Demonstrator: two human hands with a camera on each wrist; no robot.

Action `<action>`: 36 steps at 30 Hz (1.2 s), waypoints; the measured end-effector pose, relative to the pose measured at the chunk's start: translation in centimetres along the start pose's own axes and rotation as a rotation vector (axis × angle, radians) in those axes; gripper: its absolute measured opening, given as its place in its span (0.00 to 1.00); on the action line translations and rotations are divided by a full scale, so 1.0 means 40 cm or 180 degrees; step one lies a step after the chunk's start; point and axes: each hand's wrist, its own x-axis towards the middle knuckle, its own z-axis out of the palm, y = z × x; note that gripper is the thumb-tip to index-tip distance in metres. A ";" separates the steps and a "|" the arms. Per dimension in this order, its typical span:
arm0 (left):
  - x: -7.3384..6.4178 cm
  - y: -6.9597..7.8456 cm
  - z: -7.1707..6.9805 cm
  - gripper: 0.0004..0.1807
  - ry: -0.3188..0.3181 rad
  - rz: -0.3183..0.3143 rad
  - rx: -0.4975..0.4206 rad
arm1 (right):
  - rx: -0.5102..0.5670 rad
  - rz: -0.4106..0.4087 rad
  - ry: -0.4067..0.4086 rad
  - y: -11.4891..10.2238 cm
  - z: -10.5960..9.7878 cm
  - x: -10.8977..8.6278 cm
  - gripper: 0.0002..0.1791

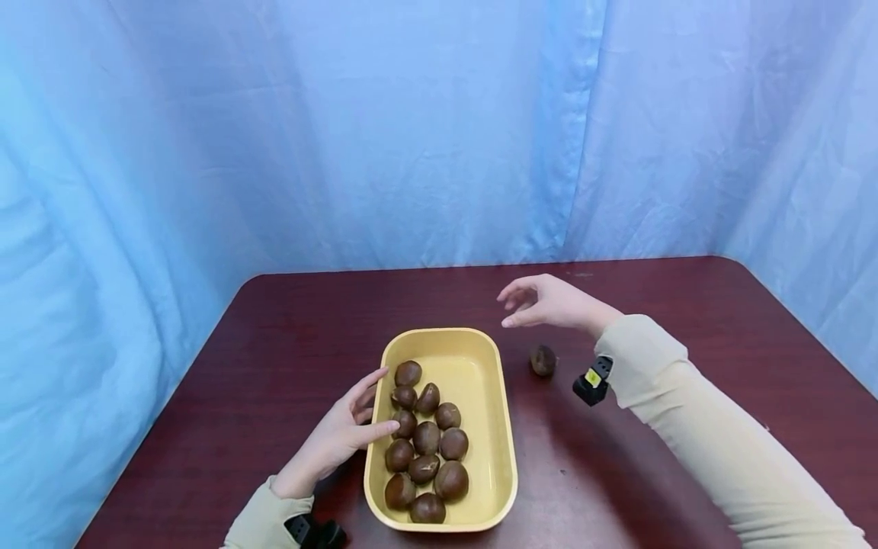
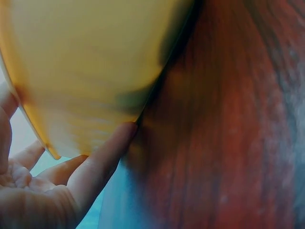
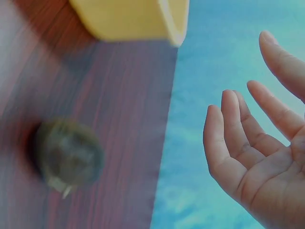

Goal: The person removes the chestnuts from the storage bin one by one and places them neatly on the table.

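Holding the yellow tray by its left wall, the left hand has its grip clamped there, thumb over the rim near the chestnuts inside. Above the tabletop, the right hand hovers, fingers and thumb apart, near a lone chestnut.

Head view bright; soft shadow across table; chestnut blurred in right-wrist view.

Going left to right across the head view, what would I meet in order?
Left hand → yellow tray → loose chestnut → right sleeve.
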 end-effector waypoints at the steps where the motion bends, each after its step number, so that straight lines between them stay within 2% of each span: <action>1: 0.001 0.000 0.001 0.44 -0.0003 -0.0002 -0.0001 | -0.0005 -0.0034 -0.0005 -0.009 0.005 0.006 0.25; 9: 0.006 0.001 0.001 0.44 0.0002 0.0011 0.0004 | 0.0120 -0.0130 -0.0123 -0.093 0.053 0.051 0.24; 17: 0.007 0.001 0.000 0.44 0.0020 0.0033 0.0025 | 0.0123 -0.0343 -0.0187 -0.157 0.108 0.087 0.22; 27: 0.001 0.002 0.001 0.44 -0.0044 -0.0010 -0.0077 | 0.0280 -0.0456 -0.0376 -0.174 0.184 0.104 0.21; 36: 0.003 0.004 0.002 0.44 -0.0047 0.0005 -0.0057 | 0.0355 -0.0346 -0.0592 -0.167 0.242 0.103 0.21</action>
